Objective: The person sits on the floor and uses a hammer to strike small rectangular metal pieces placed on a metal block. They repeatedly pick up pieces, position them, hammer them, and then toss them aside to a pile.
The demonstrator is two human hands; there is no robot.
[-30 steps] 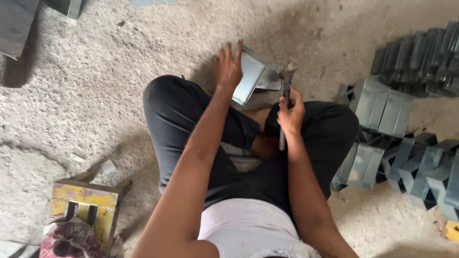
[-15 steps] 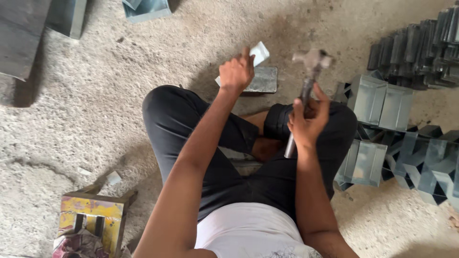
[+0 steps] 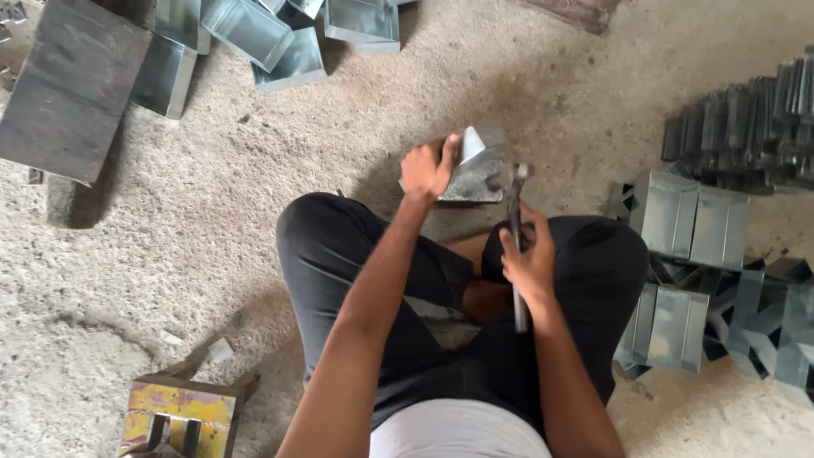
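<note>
I sit cross-legged on a rough concrete floor. My left hand grips a folded sheet-metal piece that rests on the floor in front of my knees. In my right hand is the handle of a hammer. Its head lies against the right edge of the metal piece.
Folded grey metal boxes are stacked in rows at my right. More open metal boxes and a flat dark slab lie at the far left. A small yellow painted stand sits near my left side.
The hammer was raised half a second ago and has come down onto the metal piece. My left hand has kept hold of the piece and turned it.
</note>
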